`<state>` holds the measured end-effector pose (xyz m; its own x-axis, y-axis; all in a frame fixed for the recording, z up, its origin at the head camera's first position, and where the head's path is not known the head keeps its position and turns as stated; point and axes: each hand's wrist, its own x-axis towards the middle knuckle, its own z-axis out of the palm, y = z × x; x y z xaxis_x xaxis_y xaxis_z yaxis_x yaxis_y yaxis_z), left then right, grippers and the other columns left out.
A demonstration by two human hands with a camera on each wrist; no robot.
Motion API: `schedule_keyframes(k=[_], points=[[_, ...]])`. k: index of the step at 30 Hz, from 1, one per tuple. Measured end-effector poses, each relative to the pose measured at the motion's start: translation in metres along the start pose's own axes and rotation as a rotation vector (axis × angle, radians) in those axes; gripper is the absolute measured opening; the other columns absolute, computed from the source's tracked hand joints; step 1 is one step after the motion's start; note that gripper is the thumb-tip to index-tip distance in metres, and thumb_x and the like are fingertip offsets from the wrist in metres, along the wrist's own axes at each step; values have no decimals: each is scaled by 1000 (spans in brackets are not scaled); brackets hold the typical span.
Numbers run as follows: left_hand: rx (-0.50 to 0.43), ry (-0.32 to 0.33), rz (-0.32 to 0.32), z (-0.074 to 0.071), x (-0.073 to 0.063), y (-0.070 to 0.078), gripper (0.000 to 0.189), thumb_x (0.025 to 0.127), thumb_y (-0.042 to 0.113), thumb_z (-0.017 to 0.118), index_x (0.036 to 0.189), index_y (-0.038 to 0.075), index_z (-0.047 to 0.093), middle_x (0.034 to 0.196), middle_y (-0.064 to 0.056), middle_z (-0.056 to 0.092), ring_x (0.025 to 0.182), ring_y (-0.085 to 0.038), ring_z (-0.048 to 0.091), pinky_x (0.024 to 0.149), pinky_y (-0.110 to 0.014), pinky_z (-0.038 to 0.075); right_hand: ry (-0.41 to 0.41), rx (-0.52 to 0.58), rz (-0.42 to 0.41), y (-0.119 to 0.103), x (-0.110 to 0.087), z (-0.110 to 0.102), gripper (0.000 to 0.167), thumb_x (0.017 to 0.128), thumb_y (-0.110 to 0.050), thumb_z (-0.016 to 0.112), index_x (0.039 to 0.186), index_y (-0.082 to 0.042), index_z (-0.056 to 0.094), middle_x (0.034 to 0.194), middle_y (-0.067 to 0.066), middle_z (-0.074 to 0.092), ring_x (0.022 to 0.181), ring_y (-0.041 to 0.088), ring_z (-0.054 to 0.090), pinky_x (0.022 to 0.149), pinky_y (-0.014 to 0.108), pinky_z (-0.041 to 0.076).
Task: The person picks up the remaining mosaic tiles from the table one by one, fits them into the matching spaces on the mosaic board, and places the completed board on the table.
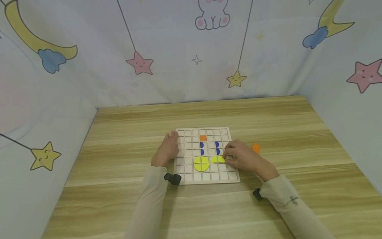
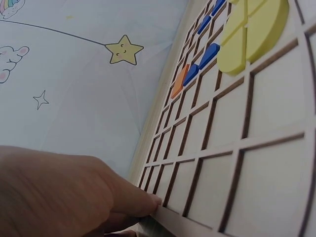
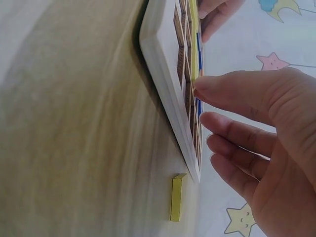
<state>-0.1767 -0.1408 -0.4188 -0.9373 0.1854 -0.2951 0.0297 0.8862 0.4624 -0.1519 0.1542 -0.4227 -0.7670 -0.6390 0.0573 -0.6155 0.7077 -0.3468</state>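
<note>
A pale wooden grid board lies on the table. My left hand rests along its left edge; in the left wrist view a fingertip touches the rim. On the board, yellow quarter pieces form a full circle, with a yellow half circle to its right. My right hand reaches over the right edge, fingertips at the right end of that half circle. The right wrist view shows its thumb at the yellow, apart from the loosely bent fingers. Several blue half-round pieces and an orange square sit farther back.
An orange piece lies on the wooden table right of the board, partly behind my right hand. In the right wrist view a small yellow block is beside the board. A printed cloth borders the table at the back and sides.
</note>
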Motion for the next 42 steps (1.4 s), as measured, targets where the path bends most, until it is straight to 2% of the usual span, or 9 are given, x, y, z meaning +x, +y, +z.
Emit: schedule_keyframes(k=[7, 11, 16, 21, 26, 33, 38, 42], points=[[-7, -18, -4, 0, 0, 0, 56, 100, 4, 33, 151, -6, 13, 159, -22, 8, 147, -40, 5, 122, -46, 10, 17, 45, 56, 3, -3, -7, 11, 84, -12, 70, 95, -14, 73, 105, 3, 63, 105, 24, 54, 90, 41, 49], [-10, -17, -5, -1, 0, 0, 56, 100, 4, 33, 151, -5, 13, 159, -21, 8, 147, -39, 5, 122, -46, 10, 26, 33, 112, 10, -5, -14, 14, 87, -11, 64, 98, -13, 72, 109, 6, 63, 109, 27, 53, 93, 45, 48], [-15, -13, -12, 0, 1, -1, 56, 100, 5, 33, 151, -4, 13, 159, -20, 7, 147, -39, 4, 122, -45, 10, 48, 13, 107, 22, -9, -22, 14, 89, -6, 62, 99, -8, 71, 107, 9, 64, 107, 31, 55, 94, 47, 47], [2, -5, -5, 1, 3, -2, 56, 99, 4, 34, 150, -6, 14, 159, -22, 9, 146, -40, 6, 122, -46, 11, 75, 22, 101, 28, -15, -25, 13, 88, -5, 64, 98, -6, 71, 101, 8, 65, 102, 31, 56, 91, 48, 48], [-4, -4, -10, 1, 3, -2, 56, 99, 4, 34, 150, -5, 15, 159, -21, 9, 146, -41, 6, 121, -46, 11, 44, -8, 150, 29, -20, -24, 13, 87, -9, 66, 99, -7, 71, 102, 8, 65, 101, 30, 56, 89, 47, 49], [9, -6, -4, 2, 3, -2, 56, 99, 3, 34, 150, -7, 15, 158, -23, 9, 146, -41, 6, 121, -46, 11, 7, -26, 203, 33, -25, -21, 17, 80, -18, 75, 92, -7, 71, 100, 9, 63, 98, 29, 54, 86, 45, 47], [11, -9, 3, 1, 4, -2, 56, 99, 3, 34, 150, -7, 14, 158, -23, 8, 147, -40, 6, 122, -45, 9, -16, -38, 228, 35, -27, -19, 19, 78, -21, 78, 90, -8, 71, 98, 7, 63, 92, 25, 52, 79, 39, 45], [15, -12, 5, 1, 3, -2, 55, 99, 4, 33, 150, -7, 14, 158, -23, 8, 147, -40, 6, 122, -45, 9, -13, -38, 228, 35, -28, -18, 19, 77, -20, 79, 90, -8, 70, 97, 6, 62, 91, 24, 51, 78, 38, 44]])
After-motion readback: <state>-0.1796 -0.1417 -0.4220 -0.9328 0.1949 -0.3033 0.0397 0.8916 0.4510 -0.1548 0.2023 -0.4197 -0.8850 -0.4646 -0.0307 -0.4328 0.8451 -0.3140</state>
